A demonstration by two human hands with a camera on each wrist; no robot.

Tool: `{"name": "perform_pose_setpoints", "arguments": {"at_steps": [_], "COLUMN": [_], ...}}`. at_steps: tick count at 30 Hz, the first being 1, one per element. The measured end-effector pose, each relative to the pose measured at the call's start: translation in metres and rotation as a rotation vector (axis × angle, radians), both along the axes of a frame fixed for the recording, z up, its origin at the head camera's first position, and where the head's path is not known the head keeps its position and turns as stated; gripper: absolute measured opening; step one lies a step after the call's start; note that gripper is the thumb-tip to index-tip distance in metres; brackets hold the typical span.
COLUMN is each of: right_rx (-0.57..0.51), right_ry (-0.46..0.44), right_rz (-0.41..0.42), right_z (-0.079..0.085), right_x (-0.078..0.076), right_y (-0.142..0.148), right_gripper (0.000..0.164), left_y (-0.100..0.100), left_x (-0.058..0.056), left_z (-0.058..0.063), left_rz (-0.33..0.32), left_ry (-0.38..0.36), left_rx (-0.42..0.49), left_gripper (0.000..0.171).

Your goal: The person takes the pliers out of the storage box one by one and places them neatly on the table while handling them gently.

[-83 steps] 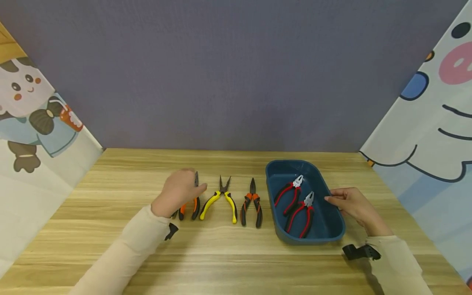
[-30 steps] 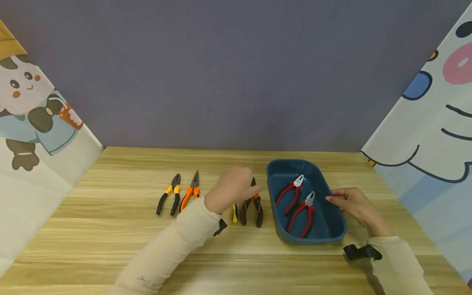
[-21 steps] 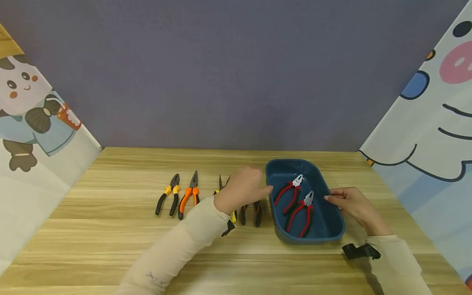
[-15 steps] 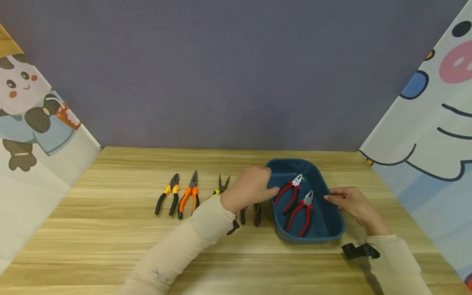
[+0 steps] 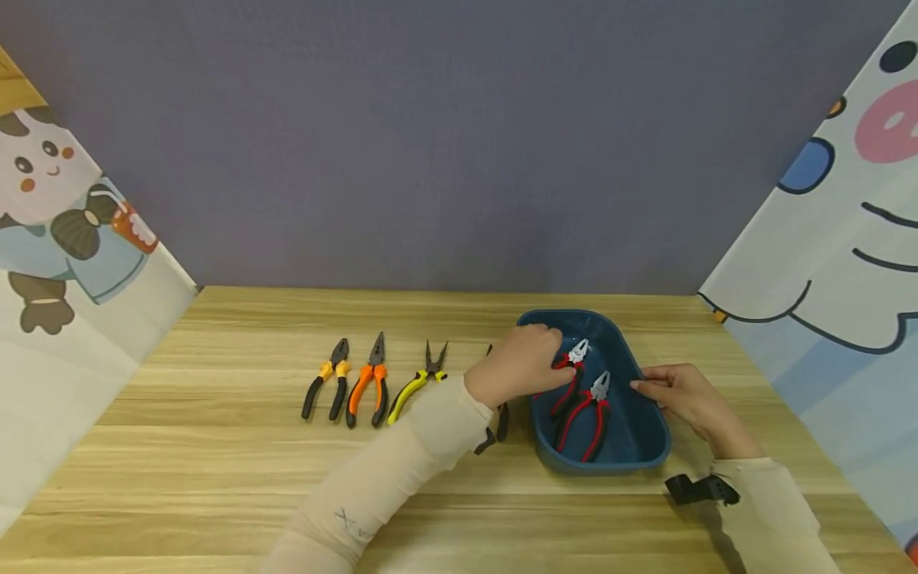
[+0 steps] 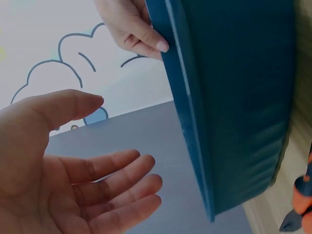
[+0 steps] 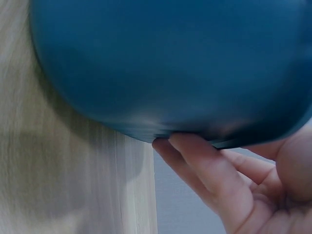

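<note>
My left hand (image 5: 516,363) hovers over the left side of a blue plastic basin (image 5: 610,468), its fingers loosely bent and holding nothing, as the left wrist view confirms. My right hand (image 5: 692,402) pinches the basin's right rim, thumb on top and fingers (image 7: 209,163) against the outer wall. Inside lie two pliers with red-and-black handles; the nearer pliers (image 5: 600,388) show fully, while the farther pliers (image 5: 578,351) are partly covered by my left hand. Black-and-orange pliers (image 5: 503,424) on the table are mostly hidden beneath my left wrist.
Left of the basin, in a row on the wooden table (image 5: 215,446), lie yellow-and-black combination pliers (image 5: 327,370), orange long-nose pliers (image 5: 371,372) and yellow long-nose pliers (image 5: 433,368), the last partly behind my left sleeve. A grey panel (image 5: 459,159) rises behind the table.
My left hand has moved right from above the orange pliers, past the yellow and black-and-orange ones, to over the basin. The right hand and the pliers have stayed put.
</note>
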State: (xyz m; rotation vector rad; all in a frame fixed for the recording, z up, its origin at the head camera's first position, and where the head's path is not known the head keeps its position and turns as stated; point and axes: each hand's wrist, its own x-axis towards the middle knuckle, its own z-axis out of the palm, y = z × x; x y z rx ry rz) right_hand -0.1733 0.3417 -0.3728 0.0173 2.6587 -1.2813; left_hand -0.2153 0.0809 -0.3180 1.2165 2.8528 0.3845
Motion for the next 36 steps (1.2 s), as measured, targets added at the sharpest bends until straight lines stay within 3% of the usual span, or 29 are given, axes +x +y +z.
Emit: {"name": "perform_pose_setpoints", "arguments": {"at_steps": [10,12,16,22,36], "right_rx": [-0.008,-0.011,-0.027,-0.048,-0.076], "right_ry": [0.002,0.001,0.001,0.0,-0.001], "right_rz": [-0.003,-0.004,0.001,0.004,0.008], "right_z": [0.001,0.001,0.002,0.001,0.002], "right_x": [-0.001,-0.001,-0.001,-0.001,0.001], "right_y": [-0.001,-0.001,0.0,0.001,-0.001], "right_gripper": [0.052,0.052,0.051,0.051,0.05], "left_y": [0.016,0.018,0.023,0.033,0.051], "left_x": [-0.001,0.0,0.001,-0.004,-0.006], "left_z": [-0.011,-0.013,-0.018,-0.03,-0.046], "left_rz": [0.023,0.043,0.083,0.121,0.232], "left_ry": [-0.032,-0.036,-0.059,-0.109,-0.09], "left_rx": [-0.071,-0.079,-0.057,-0.035,-0.142], "left_gripper": [0.041,0.038,0.027,0.037,0.033]}}
